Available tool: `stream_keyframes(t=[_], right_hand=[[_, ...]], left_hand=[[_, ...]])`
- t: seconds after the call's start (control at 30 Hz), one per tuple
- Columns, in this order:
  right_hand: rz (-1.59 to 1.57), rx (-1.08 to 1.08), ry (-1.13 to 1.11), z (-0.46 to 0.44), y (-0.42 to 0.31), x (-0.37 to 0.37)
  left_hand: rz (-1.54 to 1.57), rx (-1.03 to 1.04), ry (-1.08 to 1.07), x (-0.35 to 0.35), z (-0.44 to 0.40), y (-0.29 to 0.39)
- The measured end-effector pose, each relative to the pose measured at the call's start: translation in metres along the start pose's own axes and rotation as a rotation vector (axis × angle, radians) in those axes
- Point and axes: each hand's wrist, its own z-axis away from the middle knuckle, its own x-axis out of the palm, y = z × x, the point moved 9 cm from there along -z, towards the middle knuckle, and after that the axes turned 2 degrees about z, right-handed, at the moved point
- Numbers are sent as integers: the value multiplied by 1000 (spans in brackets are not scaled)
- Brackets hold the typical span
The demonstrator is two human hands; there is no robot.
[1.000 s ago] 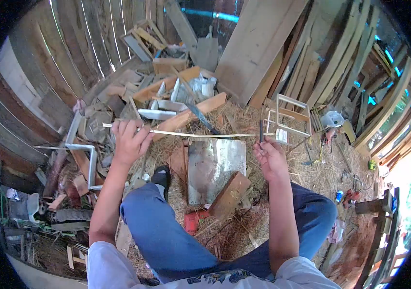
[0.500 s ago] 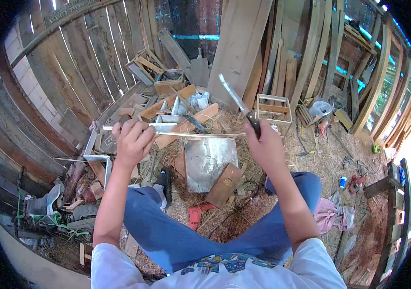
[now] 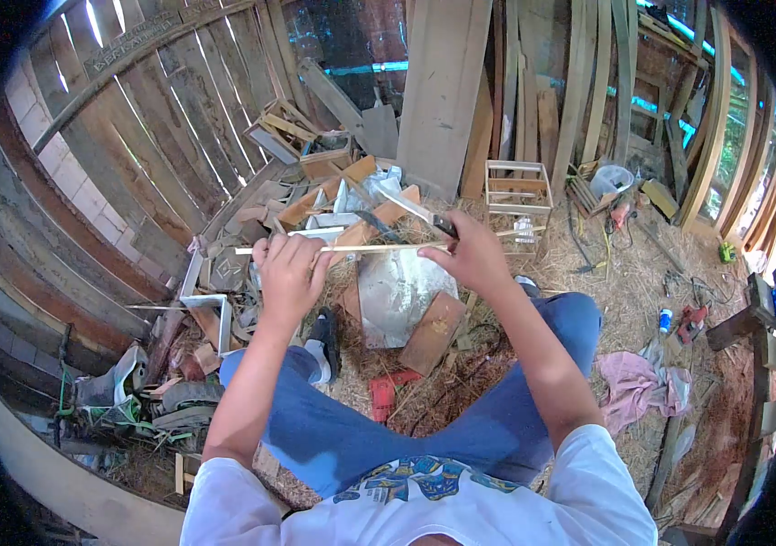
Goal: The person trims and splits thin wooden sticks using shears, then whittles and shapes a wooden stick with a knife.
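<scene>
Pale wood runs between your hands: a thin strip (image 3: 372, 248), held nearly level across the front of you, above the near edge of a grey board (image 3: 386, 305) on the straw-strewn floor. Your left hand (image 3: 290, 278) pinches it close to its left end, fingers curled over the top and a short tip poking out beyond them. Your right hand (image 3: 474, 255) has its fingers closed round the dark handle of a knife (image 3: 409, 205), whose blade points away from you and to the left, over the strip. Your right thumb reaches along to the strip; whether it presses on it, you cannot tell from here. A wooden block (image 3: 433, 333) lies tilted across the board's right corner, with a red power tool (image 3: 383, 396) just nearer to you, between your knees. Beyond your right hand stands an open wooden frame (image 3: 517, 186).
</scene>
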Motion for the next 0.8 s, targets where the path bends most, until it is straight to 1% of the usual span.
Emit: stream_keyframes(t=[0.07, 0.13, 0.2, 0.3, 0.37, 0.4, 0.47, 0.5, 0.57, 0.67, 0.8], right_hand=[[-15, 34, 3, 2, 5, 2], [-104, 50, 21, 4, 9, -4], [-118, 70, 36, 4, 17, -3], [-66, 78, 32, 7, 19, -3], [24, 46, 86, 9, 20, -3], [24, 45, 87, 9, 21, -2], [25, -19, 185, 11, 16, -9], [23, -20, 186, 11, 17, -8], [28, 25, 193, 12, 23, -4], [47, 92, 167, 15, 30, 0], [64, 93, 177, 17, 31, -1]], left_hand=[[20, -6, 10, 3, 1, 7], [60, -53, -18, 9, 2, 5], [67, -47, -4, 11, 3, 11], [62, -83, -10, 19, 5, 13], [51, -117, -21, 24, 7, 12], [50, -117, -21, 26, 8, 13], [30, -122, -5, 29, 9, 15], [28, -122, -5, 30, 9, 17], [-2, -176, -35, 34, 12, 17], [17, -220, -24, 40, 17, 19], [26, -232, 1, 43, 22, 27]])
